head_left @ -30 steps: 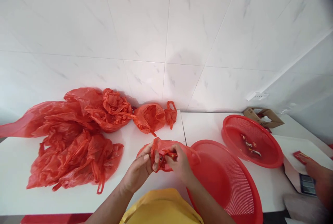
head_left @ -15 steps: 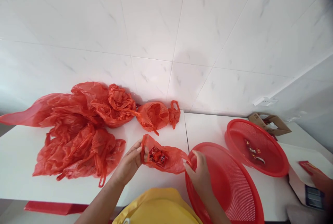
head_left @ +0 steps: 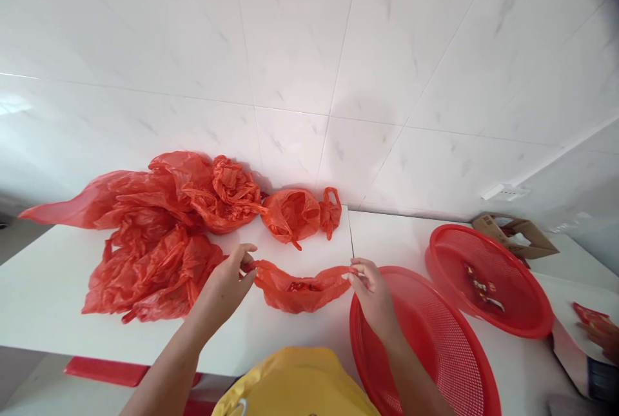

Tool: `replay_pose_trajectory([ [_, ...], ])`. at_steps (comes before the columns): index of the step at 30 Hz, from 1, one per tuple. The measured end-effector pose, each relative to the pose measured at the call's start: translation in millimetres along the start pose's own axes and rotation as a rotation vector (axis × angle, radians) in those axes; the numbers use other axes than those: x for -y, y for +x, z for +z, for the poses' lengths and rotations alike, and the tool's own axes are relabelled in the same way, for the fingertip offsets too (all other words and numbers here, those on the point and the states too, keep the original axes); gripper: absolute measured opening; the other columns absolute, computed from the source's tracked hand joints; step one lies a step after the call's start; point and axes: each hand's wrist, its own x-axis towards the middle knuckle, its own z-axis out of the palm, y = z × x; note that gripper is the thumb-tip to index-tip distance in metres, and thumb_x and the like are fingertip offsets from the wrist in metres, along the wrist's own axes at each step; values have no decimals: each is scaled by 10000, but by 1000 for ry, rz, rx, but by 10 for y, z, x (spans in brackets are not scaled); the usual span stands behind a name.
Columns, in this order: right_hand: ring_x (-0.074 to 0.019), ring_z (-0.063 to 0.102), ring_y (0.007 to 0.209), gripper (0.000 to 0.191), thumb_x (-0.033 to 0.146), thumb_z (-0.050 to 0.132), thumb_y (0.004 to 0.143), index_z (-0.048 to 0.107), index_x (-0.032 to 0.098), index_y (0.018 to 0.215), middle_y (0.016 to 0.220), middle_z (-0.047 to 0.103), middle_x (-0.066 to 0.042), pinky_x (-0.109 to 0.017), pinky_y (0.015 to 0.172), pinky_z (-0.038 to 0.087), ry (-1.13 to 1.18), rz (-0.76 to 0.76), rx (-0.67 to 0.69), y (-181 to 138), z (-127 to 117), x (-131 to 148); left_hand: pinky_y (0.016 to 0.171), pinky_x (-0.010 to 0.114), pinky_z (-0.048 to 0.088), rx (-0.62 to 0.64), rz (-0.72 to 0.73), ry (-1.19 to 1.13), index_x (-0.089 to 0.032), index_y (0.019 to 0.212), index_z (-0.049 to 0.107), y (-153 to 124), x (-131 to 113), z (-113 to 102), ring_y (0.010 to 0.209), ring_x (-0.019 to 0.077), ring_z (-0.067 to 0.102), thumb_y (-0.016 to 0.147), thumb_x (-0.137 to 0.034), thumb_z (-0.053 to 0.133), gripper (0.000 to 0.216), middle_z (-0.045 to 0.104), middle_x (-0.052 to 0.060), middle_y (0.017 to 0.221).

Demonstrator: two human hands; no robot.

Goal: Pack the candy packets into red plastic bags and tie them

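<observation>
A small red plastic bag (head_left: 300, 297) is stretched between my two hands above the white table. My left hand (head_left: 235, 280) pinches its left end, and my right hand (head_left: 367, 282) pinches its right end. The bag's mouth gapes upward, showing dark red printed packets (head_left: 304, 286) inside, partly hidden by the near side. Just under my right wrist is the rim of a large red mesh basket (head_left: 449, 338). To the left of my left hand lies a heap of crumpled red plastic bags (head_left: 149, 261).
Against the tiled wall sit a filled red bag (head_left: 294, 213) and a smaller knotted one (head_left: 331, 215). A second red basket (head_left: 512, 287) at right holds a few small wrapped items (head_left: 483, 287), near a cardboard box (head_left: 517, 235). Another person's hand (head_left: 602, 335) is at the right edge beside a scale (head_left: 570, 345).
My left hand has shifted to the bag's other end corner, and both hands now pull it taut sideways. The bag's mouth has turned upward. The view has swung slightly left.
</observation>
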Motion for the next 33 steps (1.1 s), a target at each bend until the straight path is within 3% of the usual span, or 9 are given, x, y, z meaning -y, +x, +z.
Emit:
replay_pose_trajectory([
  [6,-234,527,1196,200,423,584,849,645,235,882,1215,623,-81,-378,1011,389,272,-2,279,60,260,80,696,284,414,216,61,153,-242,935,597,-35,-164,-71,761,173,588,809,-184,446,205,651,3,846],
  [8,-201,609,1001,199,426,578,859,619,232,857,938,676,-50,-349,919,440,389,3,318,42,379,64,691,271,407,290,115,104,-242,891,606,-56,-227,-39,742,159,577,811,-170,446,192,649,-5,837],
  [11,-102,458,527,251,456,554,873,529,230,765,540,429,72,-245,589,419,564,90,336,5,527,3,670,249,395,346,213,19,-224,784,592,-91,-310,55,714,138,545,782,-107,438,193,617,-10,798],
  [14,-72,216,453,286,506,499,894,530,228,833,512,261,103,-211,450,239,573,134,399,-65,570,12,642,232,386,385,283,-81,-207,704,554,-129,-392,147,682,118,515,718,-26,411,232,571,-16,754],
  [17,-84,296,517,403,554,363,933,574,220,1013,578,343,69,-218,498,287,487,125,391,-148,537,126,644,229,392,417,316,-188,-202,698,559,-162,-468,223,683,111,512,686,8,405,261,569,-14,761],
  [20,-90,341,561,385,526,434,915,597,220,1083,646,425,43,-231,521,296,420,142,478,-185,522,230,651,235,407,426,309,-325,-200,719,585,-168,-507,328,700,113,524,713,-4,428,251,577,-5,781],
  [24,-88,318,571,320,479,544,862,629,180,786,617,415,42,-246,529,256,312,91,658,-141,583,193,638,244,430,399,194,-560,-192,746,580,-105,-441,543,695,118,538,732,-49,475,178,570,0,774],
  [29,-75,296,531,345,473,592,818,534,176,653,568,387,59,-243,509,234,338,219,541,-55,692,-3,685,282,474,169,48,-532,-224,976,543,-65,-236,757,801,154,586,768,-131,513,230,598,14,883],
  [33,-60,214,427,348,507,554,835,552,183,709,470,324,95,-244,435,157,471,359,461,-30,758,-97,729,304,475,135,220,-287,-233,882,568,-160,-160,837,807,159,568,762,-138,554,153,578,18,913],
])
